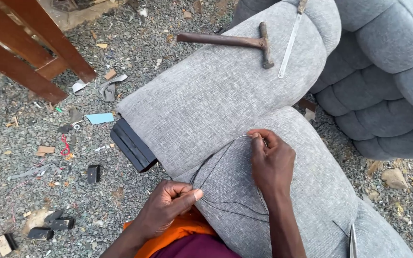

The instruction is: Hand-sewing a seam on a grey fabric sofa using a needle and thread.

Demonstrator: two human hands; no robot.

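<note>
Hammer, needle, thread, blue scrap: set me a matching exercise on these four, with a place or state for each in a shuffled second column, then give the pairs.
Things:
1. hammer
2. needle
3. thread
4. blue scrap

Places or states:
A. lying on the gravel, left of the grey cushion
B. pinched in the right hand, against the fabric
C. lying on top of the cushion, beside a metal strip
D. running from the left hand across the fabric to the right hand

Pairs: 1-C, 2-B, 3-D, 4-A
</note>
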